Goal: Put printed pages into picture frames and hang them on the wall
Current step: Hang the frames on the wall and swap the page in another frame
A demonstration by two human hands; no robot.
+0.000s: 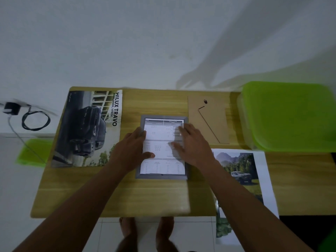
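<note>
— Largest items first.
— A white wall (127, 42) stands behind, with a wooden table (109, 197) set against it. A green box (291, 117) sits at the table's far right corner.

— Papers?
— A brochure (87, 128) showing a dark truck lies flat at the far left, turned sideways. A photo print (241, 171) — a truck before mountains — lies at the near right. Its near end hangs over the table edge, and the right forearm crosses it.

— The task's thing?
— A grey frame (161, 176) lies flat at the table's middle. The page (161, 166), printed with tables, sits inside the frame's opening. A brown backing (196, 128) lies flat by the frame's far right corner, between frame and box.

— State of the hands?
— Both are released and grasp nothing. The left hand (131, 148) rests over the frame's left rail, with its thumb on the page. The right hand (192, 148) lies fingers spread on the page's right half.

— Remainder?
— Bare feet (127, 228) show on the tiles below the near edge. A black charger (11, 108) with a coiled cable lies off the table, to the left.
</note>
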